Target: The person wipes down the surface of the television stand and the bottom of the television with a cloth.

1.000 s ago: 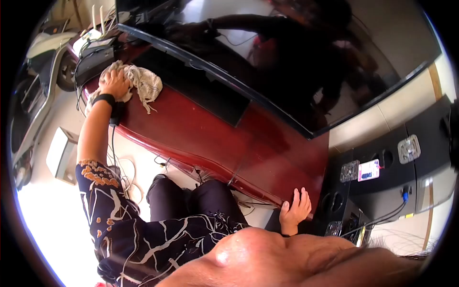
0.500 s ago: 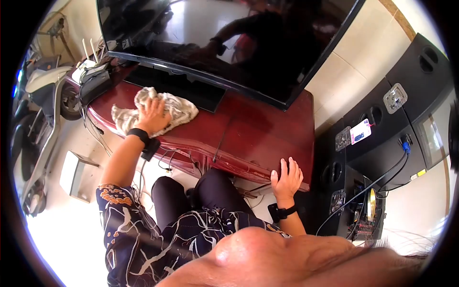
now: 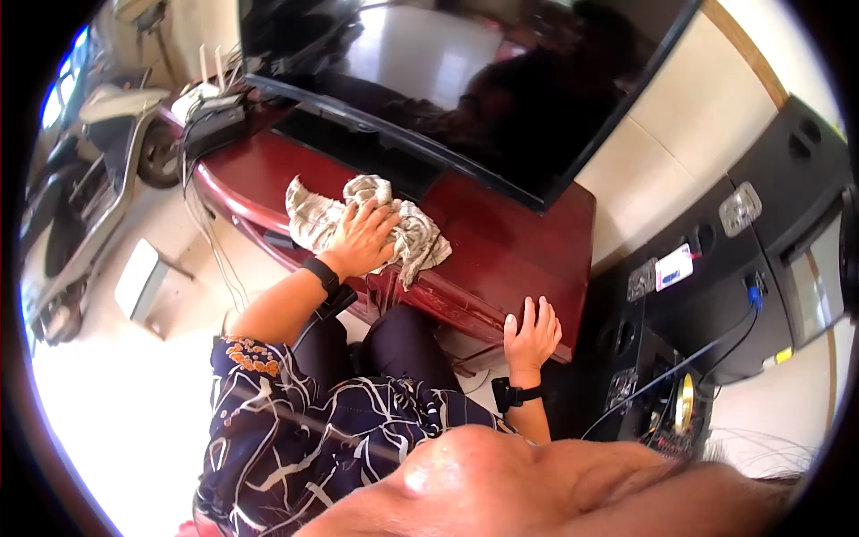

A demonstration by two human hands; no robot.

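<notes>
My left hand point(image 3: 362, 240) presses down on a crumpled, pale patterned cloth point(image 3: 418, 240), its fingers bent over the folds. The cloth lies on the dark red glossy TV cabinet point(image 3: 510, 242), and one corner hangs over the front edge. My right hand point(image 3: 532, 334) rests at the cabinet's front right edge with its fingers apart and nothing in them. Behind the cloth stands a large television point(image 3: 465, 98) on a flat black base point(image 3: 358, 152), partly covered by the screen.
A white router point(image 3: 199, 100) and a black box point(image 3: 213, 128) with cables sit at the cabinet's left end. Black speaker cases point(image 3: 698, 259) with a blue-plugged cable stand at right. A scooter point(image 3: 116, 170) and a small white stool point(image 3: 141, 279) are at left.
My left hand has slid the cloth to the right along the cabinet top, closer to the front edge. My right hand has stayed at the cabinet edge. The camera view has shifted slightly.
</notes>
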